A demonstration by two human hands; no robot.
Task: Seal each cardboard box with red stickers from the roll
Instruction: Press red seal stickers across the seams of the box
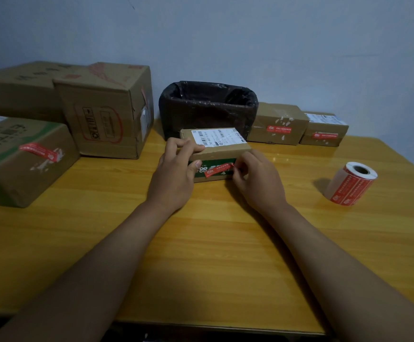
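Six cardboard boxes stand on one wooden table (201, 243) — three large ones at the left: a back box (20, 90), a tall box (107, 112) and a green-striped box (16, 164). One small box (222, 150) sits at the middle, and two more at the right, a third box (278, 124) and a far-right box (324, 130).

Red stickers: four show plainly, on the green-striped box (39, 150), the small box (218, 170), the third (278, 129) and the far-right one (325, 135) — the reddish strip on the tall box's edge may be a fifth.

One sticker roll (351, 183). One bin with a black liner (208, 107). Two hands: left hand (176, 176), right hand (257, 181).
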